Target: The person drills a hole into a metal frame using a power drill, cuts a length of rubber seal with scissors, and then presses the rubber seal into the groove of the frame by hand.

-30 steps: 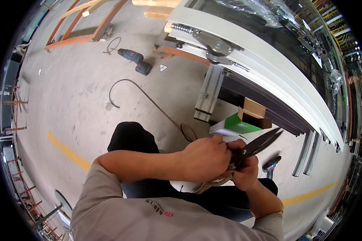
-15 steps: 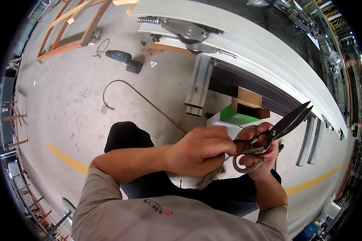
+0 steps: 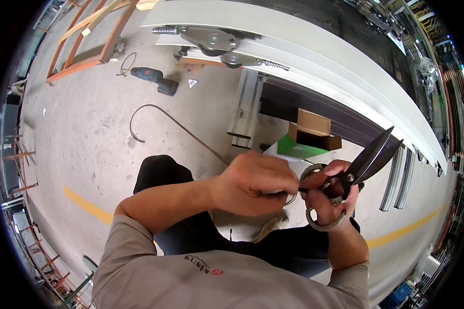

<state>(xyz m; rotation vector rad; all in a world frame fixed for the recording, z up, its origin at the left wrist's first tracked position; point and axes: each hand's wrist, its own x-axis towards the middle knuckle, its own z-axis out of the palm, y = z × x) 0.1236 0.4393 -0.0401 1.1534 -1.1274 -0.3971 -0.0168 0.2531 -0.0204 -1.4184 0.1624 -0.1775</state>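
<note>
In the head view my right hand [image 3: 335, 193] grips a pair of large dark scissors [image 3: 350, 177], its fingers among the wrapped loop handles. The blades point up and right, a little apart. My left hand [image 3: 258, 183] is closed just left of the handles. A long thin brown strip [image 3: 183, 129] curves over the floor and runs up to my left hand. Between the two hands a short dark end shows by my right fingers, with a thin loop below it. How these pieces join is hidden behind my fingers.
An open green-and-white carton [image 3: 299, 148] stands beyond my hands. Long white metal profiles [image 3: 314, 51] with roller fittings cross the far side. A cordless drill [image 3: 154, 80] lies on the floor to the left, near an orange frame [image 3: 77, 70]. Short metal profiles [image 3: 397, 180] lie at right.
The scissor blades have parted, and the handles have spread in my right hand. My left hand has shifted slightly left and up. The surroundings have slid a little left in the view.
</note>
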